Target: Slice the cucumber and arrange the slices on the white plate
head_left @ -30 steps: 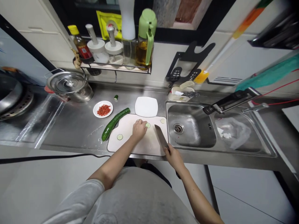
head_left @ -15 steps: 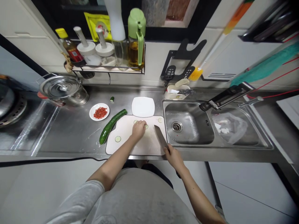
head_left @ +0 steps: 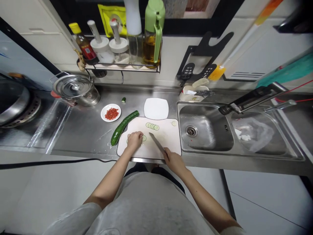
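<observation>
My left hand is low over the cutting board, its fingers curled together. A cucumber slice lies right at its fingertips; whether they grip anything is hidden. Another slice peeks out behind that hand. My right hand grips the handle of a kitchen knife, blade angled toward the upper left, just above the board. Beyond the blade tip, several overlapping cucumber slices form a short row. A single slice sits in the board's upper right corner. The long cucumber rests along the board's left edge.
A white plate stands behind the board, and a small dish holds chopped red pieces. A cucumber end lies nearby. The sink borders the board's right side. A lidded pot and a condiment rack are at the back left.
My left hand has moved left and nearer to me, away from the slice row, which now shows. The knife has shifted left over the board with my right hand. The view has shifted slightly.
</observation>
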Tool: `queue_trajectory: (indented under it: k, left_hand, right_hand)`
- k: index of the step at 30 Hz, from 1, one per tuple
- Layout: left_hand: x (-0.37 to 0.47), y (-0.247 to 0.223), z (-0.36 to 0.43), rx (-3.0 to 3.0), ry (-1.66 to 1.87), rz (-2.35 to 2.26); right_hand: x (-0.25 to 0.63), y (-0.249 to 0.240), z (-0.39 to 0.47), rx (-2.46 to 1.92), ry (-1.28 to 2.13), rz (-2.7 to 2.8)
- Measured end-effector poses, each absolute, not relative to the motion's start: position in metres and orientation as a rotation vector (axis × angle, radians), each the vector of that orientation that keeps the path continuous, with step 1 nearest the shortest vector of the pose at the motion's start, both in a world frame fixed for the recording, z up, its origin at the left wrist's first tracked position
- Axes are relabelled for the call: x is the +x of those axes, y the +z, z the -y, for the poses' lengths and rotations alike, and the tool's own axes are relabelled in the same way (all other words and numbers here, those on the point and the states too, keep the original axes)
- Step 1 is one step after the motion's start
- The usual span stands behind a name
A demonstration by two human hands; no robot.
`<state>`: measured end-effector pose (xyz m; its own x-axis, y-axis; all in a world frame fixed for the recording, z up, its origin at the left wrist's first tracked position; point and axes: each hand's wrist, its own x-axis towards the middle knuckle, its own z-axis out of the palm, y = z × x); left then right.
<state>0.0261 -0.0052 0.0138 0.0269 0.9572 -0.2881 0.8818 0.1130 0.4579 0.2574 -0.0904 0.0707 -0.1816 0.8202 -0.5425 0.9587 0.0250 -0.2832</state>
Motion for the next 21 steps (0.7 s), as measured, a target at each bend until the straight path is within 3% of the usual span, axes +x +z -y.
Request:
queue_trajectory:
  k: [21]
  left_hand:
    - [0.019,0.005,0.015,1.775,0.247,-1.913]
  right_hand:
    - [0.224,0.075,0.076,1.613,-0.766,-2.131]
